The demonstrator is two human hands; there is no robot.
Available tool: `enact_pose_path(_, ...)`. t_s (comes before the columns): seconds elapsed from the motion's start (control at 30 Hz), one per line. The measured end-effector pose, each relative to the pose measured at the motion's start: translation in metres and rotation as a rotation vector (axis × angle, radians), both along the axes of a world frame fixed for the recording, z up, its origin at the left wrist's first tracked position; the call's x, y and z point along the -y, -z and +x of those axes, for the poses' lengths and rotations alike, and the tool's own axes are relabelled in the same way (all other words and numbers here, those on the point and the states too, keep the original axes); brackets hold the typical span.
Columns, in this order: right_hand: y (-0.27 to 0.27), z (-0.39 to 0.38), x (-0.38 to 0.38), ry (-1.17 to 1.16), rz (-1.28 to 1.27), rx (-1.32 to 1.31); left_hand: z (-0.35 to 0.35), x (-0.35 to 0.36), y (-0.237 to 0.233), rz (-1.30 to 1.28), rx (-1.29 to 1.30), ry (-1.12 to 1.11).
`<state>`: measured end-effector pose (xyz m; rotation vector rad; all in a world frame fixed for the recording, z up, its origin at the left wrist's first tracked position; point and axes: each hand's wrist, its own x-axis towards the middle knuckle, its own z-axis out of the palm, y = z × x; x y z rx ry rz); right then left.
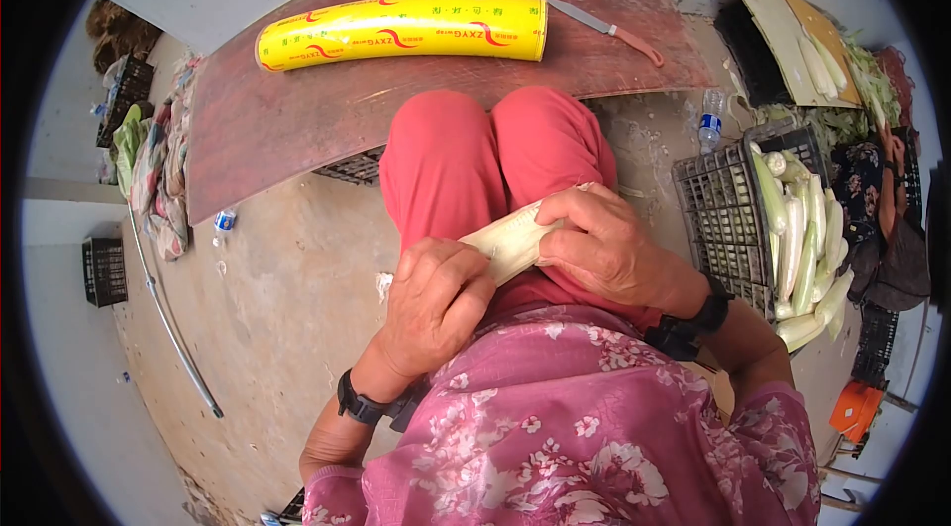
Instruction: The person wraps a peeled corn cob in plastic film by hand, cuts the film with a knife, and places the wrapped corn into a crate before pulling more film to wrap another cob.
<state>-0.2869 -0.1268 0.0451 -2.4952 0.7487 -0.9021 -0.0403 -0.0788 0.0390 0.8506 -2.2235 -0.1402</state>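
The left hand (436, 298) is curled up tight, and its fingers and thumb wrap around the near end of a pale corn (510, 239). The right hand (604, 249) is bent over the far end of the same corn, with its fingers close together and pressed down on top. Both wrists wear dark bands. The corn lies across the lap on the pink trousers (446, 159). It is long and thin. It slants, with one end going into the left hand and the other end going up and to the right under the right hand, so only its middle shows between the two hands. Past the knees is a brown board (297, 120). A yellow roll (401, 31) lies across the board, and a knife (604, 28) lies just beside the roll's right end. Off to the right stands a dark crate (718, 199) full of more pale corn, with a small water bottle (709, 120) near it.
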Motion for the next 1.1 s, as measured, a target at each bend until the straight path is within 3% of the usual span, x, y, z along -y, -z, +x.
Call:
enact_pose_path(0.2,-0.001,0.003,-0.002,0.022,-0.042,-0.009,0.004,-0.001,-0.001,0.104,-0.009,0.016)
enact_pose_path(0.73,0.008,-0.007,0.002,-0.043,-0.188,-0.038,0.007,-0.012,0.008,0.029,0.073,-0.052)
enact_pose_path(0.93,-0.038,-0.003,-0.011,-0.056,-0.128,-0.161,0.009,-0.011,0.009,0.025,0.056,-0.036)
enact_pose_path(1.03,-0.043,0.015,-0.007,-0.042,-0.225,-0.123,0.008,-0.011,0.010,0.044,0.036,-0.036)
enact_pose_path(1.1,-0.030,0.023,-0.002,-0.031,-0.220,-0.250,0.009,-0.011,0.010,0.038,0.036,-0.039)
